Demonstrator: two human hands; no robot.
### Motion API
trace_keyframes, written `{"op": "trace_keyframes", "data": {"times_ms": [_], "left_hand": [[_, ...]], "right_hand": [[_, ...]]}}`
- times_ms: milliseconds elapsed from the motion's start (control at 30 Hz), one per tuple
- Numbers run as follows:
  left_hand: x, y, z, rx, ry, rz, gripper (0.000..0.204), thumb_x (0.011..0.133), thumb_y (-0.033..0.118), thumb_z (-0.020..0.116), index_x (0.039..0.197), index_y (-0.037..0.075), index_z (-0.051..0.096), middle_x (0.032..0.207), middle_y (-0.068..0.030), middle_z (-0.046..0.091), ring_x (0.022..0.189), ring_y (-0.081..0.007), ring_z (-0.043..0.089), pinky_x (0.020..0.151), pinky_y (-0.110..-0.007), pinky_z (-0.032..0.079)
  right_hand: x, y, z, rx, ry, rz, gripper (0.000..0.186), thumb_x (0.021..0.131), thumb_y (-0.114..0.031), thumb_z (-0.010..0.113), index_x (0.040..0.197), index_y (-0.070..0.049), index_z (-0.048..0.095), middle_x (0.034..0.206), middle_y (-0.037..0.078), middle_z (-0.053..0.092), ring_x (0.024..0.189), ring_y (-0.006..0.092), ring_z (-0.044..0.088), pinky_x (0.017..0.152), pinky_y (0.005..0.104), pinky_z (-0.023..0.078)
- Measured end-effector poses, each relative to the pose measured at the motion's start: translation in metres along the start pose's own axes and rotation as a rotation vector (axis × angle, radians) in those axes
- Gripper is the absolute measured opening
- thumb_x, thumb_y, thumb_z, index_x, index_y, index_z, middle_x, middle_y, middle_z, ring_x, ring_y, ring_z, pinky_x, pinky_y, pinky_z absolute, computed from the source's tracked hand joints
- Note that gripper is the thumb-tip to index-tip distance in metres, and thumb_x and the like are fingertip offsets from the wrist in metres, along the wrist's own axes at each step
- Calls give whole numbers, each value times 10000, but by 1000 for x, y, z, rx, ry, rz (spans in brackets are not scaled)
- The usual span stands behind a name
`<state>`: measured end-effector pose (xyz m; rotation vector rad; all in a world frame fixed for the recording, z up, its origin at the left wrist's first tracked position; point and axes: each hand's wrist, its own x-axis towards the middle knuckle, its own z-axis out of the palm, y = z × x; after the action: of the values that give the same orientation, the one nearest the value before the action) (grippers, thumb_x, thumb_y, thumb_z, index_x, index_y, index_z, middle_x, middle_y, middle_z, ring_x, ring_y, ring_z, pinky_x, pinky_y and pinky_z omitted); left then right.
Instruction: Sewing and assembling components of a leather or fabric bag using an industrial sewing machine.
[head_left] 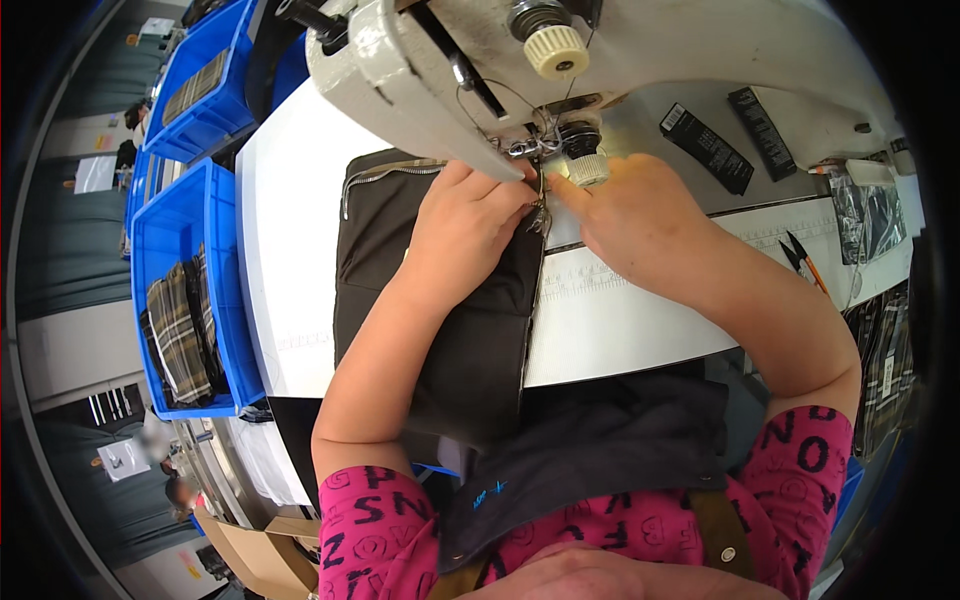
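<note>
A white sewing machine [365,60] arches over dark olive-brown fabric [430,370] with a metal zipper [392,166] along its top. My left hand [465,225] lies on the fabric just left of the needle area, fingers bent and pressed together on it. My right hand [640,225] is just right of the presser foot [525,146], fingers curled at the fabric's zippered edge [540,205], where a metal pull hangs. Some fingertips are hidden under the machine head and its cream knob.
Blue bins [225,290] at left hold folded plaid fabric [175,335]; a cardboard box [255,545] is below. Right of the machine lie black cards [705,148], pens [805,260], plastic packets [865,225] and more plaid fabric [880,370]. Blurred people [180,495] appear at the left edge.
</note>
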<state>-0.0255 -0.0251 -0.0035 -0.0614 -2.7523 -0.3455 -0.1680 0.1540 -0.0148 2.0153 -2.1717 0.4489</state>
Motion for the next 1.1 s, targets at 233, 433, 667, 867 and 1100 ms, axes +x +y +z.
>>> {"op": "trace_keyframes", "data": {"times_ms": [233,433,667,867,1100], "left_hand": [[-13,-13,-3,-253,-93,-210,186,961,0,662,1132,54,615,1050,-97,753,900,-324,718,808,-353,561],[-13,-14,-6,-341,-102,-289,141,1007,-19,596,1143,18,600,1086,-106,764,957,-242,729,867,-331,547],[-10,-8,-9,-308,-115,-270,160,1011,-5,587,1167,29,588,1073,-107,757,951,-276,727,863,-333,542],[-5,3,-17,-190,-161,-172,174,981,-3,609,1138,59,565,1080,-77,762,982,-325,718,892,-399,524],[-18,22,-15,-64,-181,-58,239,925,45,638,1144,77,548,1194,-55,746,1176,-253,686,1034,-566,440]], "right_hand": [[-2,-7,-8,3,-149,-24,396,850,-149,712,1235,-61,707,764,41,647,686,224,648,631,380,479],[-11,-14,5,99,-81,-121,383,828,-150,702,1200,-63,713,820,36,610,724,227,647,652,380,498],[-12,-21,-2,84,-189,-170,350,793,-128,673,1134,-58,717,791,51,620,742,236,657,662,385,504],[-9,-18,-11,127,-222,-228,172,859,-83,626,999,-15,701,758,99,689,711,269,719,614,411,538],[-11,-14,-22,225,-334,-211,275,763,-85,696,1036,-65,726,723,55,646,714,267,679,648,425,522]]}}
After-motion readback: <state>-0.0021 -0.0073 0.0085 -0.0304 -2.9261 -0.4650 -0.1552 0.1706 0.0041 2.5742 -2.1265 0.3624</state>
